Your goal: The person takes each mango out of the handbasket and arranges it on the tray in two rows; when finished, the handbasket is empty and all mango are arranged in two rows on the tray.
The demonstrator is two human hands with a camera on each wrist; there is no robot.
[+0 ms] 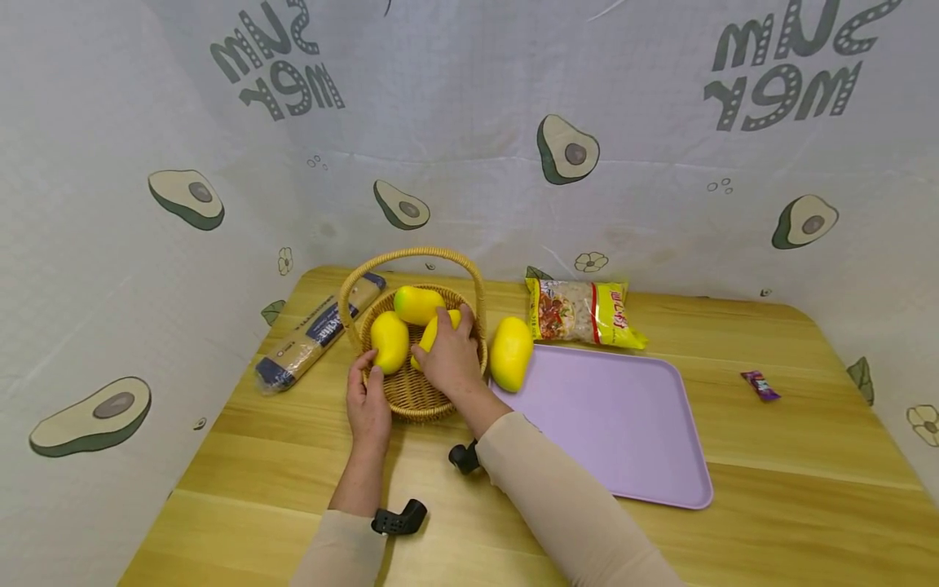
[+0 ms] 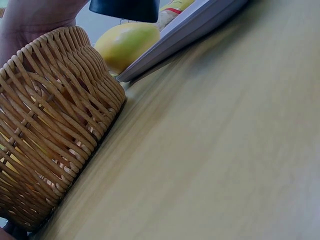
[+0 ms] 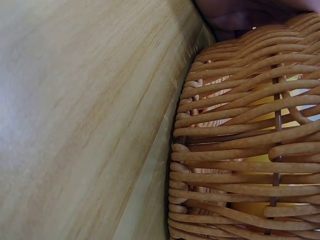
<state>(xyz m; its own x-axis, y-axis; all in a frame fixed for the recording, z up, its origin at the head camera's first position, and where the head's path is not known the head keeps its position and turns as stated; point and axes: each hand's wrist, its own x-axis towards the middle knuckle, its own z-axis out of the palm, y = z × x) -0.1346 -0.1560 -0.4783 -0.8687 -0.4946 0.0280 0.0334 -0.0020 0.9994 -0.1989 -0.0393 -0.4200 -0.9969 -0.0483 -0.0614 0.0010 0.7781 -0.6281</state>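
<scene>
A round wicker basket [image 1: 414, 408] with a tall arched handle stands on the table. My right hand [image 1: 451, 359] reaches over its near right rim and grips a yellow mango [image 1: 429, 333], largely covered by the fingers. My left hand [image 1: 369, 408] holds the basket's near left rim, fingertips close to another mango [image 1: 390, 342] inside. A third mango [image 1: 418, 306], greenish at one end, lies at the back of the basket. Yellow shows through the basket's weave [image 3: 250, 165] in the right wrist view. Outside, right of the basket, one more mango [image 1: 511, 354] lies at the tray's corner.
A lilac tray [image 1: 612, 424] lies right of the basket. Behind it is a yellow-and-clear food packet [image 1: 579, 312]. A long brown-and-blue packet [image 1: 315, 334] lies left of the basket. A small purple wrapped sweet [image 1: 760, 385] sits far right. Patterned curtains [image 1: 469, 98] enclose the table.
</scene>
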